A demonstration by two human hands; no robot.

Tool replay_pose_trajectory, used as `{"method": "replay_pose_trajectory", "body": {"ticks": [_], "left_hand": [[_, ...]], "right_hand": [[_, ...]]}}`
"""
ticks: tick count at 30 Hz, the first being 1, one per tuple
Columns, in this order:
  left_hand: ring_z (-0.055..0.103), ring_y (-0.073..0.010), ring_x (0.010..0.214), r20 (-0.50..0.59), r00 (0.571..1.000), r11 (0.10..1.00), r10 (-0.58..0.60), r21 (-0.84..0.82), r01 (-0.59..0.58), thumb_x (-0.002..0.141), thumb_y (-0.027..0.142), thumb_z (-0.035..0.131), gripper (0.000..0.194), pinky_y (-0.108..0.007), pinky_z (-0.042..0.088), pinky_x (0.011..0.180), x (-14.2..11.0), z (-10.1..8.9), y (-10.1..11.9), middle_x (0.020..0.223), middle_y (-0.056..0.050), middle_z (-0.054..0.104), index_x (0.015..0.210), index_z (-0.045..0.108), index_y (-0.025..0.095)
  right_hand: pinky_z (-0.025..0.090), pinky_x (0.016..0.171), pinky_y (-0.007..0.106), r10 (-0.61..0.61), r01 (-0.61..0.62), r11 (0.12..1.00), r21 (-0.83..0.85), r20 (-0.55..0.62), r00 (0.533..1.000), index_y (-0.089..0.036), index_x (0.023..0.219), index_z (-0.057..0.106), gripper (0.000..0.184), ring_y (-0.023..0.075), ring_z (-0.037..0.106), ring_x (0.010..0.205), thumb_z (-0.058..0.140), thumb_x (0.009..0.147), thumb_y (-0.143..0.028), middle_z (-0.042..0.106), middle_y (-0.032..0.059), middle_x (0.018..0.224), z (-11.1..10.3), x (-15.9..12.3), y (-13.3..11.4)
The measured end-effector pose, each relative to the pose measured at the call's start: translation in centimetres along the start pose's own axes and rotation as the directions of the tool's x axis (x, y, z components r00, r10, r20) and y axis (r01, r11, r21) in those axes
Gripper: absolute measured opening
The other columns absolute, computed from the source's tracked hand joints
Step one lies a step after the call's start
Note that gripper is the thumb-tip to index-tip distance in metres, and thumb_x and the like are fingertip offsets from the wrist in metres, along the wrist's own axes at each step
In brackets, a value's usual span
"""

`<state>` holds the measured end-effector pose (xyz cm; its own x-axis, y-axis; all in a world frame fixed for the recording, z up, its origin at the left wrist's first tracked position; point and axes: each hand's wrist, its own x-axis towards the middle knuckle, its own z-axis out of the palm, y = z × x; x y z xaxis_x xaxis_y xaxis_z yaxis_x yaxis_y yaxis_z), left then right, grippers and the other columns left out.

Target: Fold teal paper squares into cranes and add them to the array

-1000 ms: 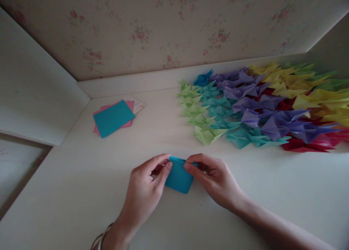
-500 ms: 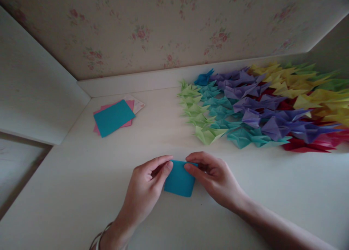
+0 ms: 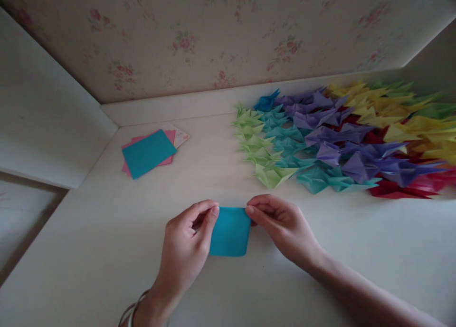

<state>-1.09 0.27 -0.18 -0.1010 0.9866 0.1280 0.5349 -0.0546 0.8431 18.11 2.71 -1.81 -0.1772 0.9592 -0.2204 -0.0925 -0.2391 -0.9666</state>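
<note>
A small blue paper square (image 3: 230, 232) lies on the pale table (image 3: 89, 251) near the front edge. My left hand (image 3: 187, 246) pinches its upper left corner with curled fingers. My right hand (image 3: 283, 227) pinches the upper right corner the same way. The paper hangs between both hands, its lower edge toward me.
A stack of blue and pink paper sheets (image 3: 147, 152) lies at the back left. Several folded paper cranes (image 3: 342, 141) in green, teal, purple, yellow and red cover the back right. A flowered wall (image 3: 213, 37) rises behind.
The blue paper has been turned from a tilted position to square with the table edge, and both hands have shifted slightly left and up with it.
</note>
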Motion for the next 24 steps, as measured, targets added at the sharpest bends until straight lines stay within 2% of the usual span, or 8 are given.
{"method": "replay_pose_trajectory", "body": {"ticks": [9, 13, 16, 19, 24], "left_hand": [[0.072, -0.0162, 0.069, 0.024, 1.000, 1.000, -0.013, 0.013, 0.013, 0.090, 0.031, 0.063, 0.015, -0.022, 0.057, 0.064, -0.2, 0.0, 0.3, 0.082, -0.001, 0.078, 0.091, 0.074, 0.021], [0.071, -0.0158, 0.069, 0.012, 0.999, 0.999, -0.033, 0.005, 0.033, 0.090, 0.031, 0.063, 0.015, -0.021, 0.056, 0.062, -0.2, -0.1, 0.3, 0.081, -0.001, 0.077, 0.090, 0.073, 0.021], [0.070, -0.0155, 0.067, -0.023, 0.998, 0.999, -0.050, 0.002, 0.050, 0.090, 0.032, 0.064, 0.015, -0.021, 0.055, 0.060, -0.1, -0.1, 0.2, 0.080, -0.001, 0.076, 0.090, 0.073, 0.021], [0.070, -0.0150, 0.067, -0.044, 0.998, 0.999, -0.045, 0.004, 0.046, 0.090, 0.032, 0.064, 0.015, -0.020, 0.055, 0.060, -0.1, -0.1, 0.3, 0.080, 0.000, 0.077, 0.090, 0.074, 0.021], [0.070, -0.0140, 0.068, -0.044, 0.999, 1.000, -0.031, 0.004, 0.031, 0.090, 0.031, 0.064, 0.013, -0.019, 0.055, 0.062, -0.2, 0.0, 0.4, 0.081, 0.000, 0.076, 0.090, 0.074, 0.021]], "right_hand": [[0.056, 0.066, 0.026, -0.036, 0.032, 0.998, -0.063, -0.063, 0.997, -0.019, 0.090, 0.071, 0.019, 0.0172, 0.070, 0.072, 0.073, 0.080, -0.034, 0.075, 0.0033, 0.077, -0.1, -0.5, 0.0], [0.054, 0.066, 0.027, 0.020, -0.020, 1.000, 0.001, 0.002, 1.000, -0.018, 0.100, 0.067, 0.029, 0.0168, 0.068, 0.069, 0.071, 0.081, -0.039, 0.072, 0.0015, 0.073, 0.1, -0.3, -0.4], [0.049, 0.059, 0.025, 0.073, -0.069, 0.996, -0.048, 0.101, 0.992, -0.016, 0.086, 0.067, 0.029, 0.0145, 0.061, 0.064, 0.068, 0.082, -0.045, 0.065, 0.0002, 0.068, 0.2, -0.3, -0.7], [0.045, 0.056, 0.024, 0.077, -0.060, 0.992, -0.107, 0.159, 0.984, -0.016, 0.068, 0.063, 0.037, 0.0127, 0.054, 0.060, 0.063, 0.085, -0.049, 0.056, -0.0009, 0.063, 0.2, -0.3, -0.9], [0.045, 0.059, 0.025, 0.063, -0.042, 0.990, -0.138, 0.149, 0.987, -0.015, 0.070, 0.063, 0.037, 0.0143, 0.054, 0.063, 0.059, 0.089, -0.047, 0.057, 0.0006, 0.064, 0.1, -0.5, -0.7]]}}
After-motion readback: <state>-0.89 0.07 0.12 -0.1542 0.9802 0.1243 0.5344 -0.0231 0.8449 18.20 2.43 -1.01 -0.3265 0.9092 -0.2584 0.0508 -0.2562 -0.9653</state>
